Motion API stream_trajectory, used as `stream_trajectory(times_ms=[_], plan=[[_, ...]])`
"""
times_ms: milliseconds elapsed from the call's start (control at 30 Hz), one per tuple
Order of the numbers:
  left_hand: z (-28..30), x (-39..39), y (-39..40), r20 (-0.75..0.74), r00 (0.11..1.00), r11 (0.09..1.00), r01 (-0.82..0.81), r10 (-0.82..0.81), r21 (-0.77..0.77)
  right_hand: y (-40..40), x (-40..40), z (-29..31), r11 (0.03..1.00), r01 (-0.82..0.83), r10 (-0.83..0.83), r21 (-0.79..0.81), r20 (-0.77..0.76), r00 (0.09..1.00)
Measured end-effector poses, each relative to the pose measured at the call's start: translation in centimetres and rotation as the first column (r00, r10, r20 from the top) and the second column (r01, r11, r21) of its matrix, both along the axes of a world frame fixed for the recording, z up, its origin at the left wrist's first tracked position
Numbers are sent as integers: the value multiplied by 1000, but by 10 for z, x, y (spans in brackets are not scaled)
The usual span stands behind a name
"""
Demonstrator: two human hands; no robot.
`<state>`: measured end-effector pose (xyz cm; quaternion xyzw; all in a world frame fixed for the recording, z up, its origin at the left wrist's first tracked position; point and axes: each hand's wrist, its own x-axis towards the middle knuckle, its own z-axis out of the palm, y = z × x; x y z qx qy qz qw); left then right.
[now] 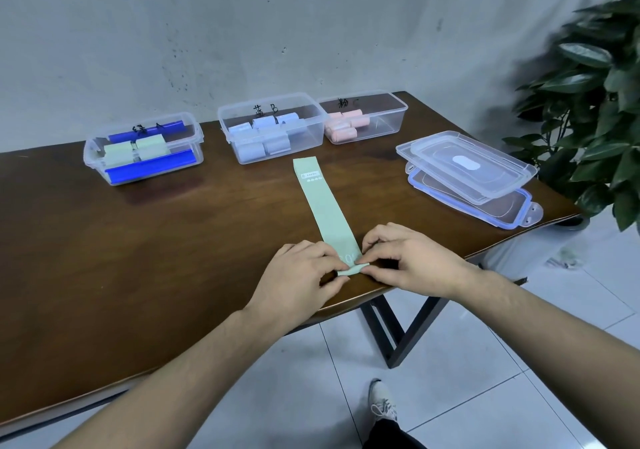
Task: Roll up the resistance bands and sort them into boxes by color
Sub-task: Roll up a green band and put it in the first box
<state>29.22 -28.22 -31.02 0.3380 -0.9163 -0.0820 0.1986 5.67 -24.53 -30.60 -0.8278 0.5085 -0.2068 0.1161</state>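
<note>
A mint-green resistance band [323,206] lies flat on the brown table [173,241], running from the near edge toward 12 o'clock. Its far end carries a small white label with print too small to read. The left hand [298,282] and right hand [412,261] both pinch the near end, fingers curled over a first small fold.

At 10 o'clock, a clear box [143,149] marked in black handwriting holds pale green rolls. At 12 o'clock, a box [272,126] marked "B" holds light blue rolls. At 1 o'clock, a third box [363,116] holds pink rolls. 2 stacked lids [467,171] sit at 2 o'clock.
</note>
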Motion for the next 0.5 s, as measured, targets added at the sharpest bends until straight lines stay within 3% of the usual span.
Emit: stream_trajectory(times_ms=[200, 500], plan=[[-4, 3, 7, -70, 997, 1000, -19, 20, 13, 6, 10, -10, 998, 23, -17, -61, 101, 995], [-7, 6, 13, -106, 994, 999, 8, -2, 51, 11, 17, -17, 990, 30, -17, -138, 92, 996]])
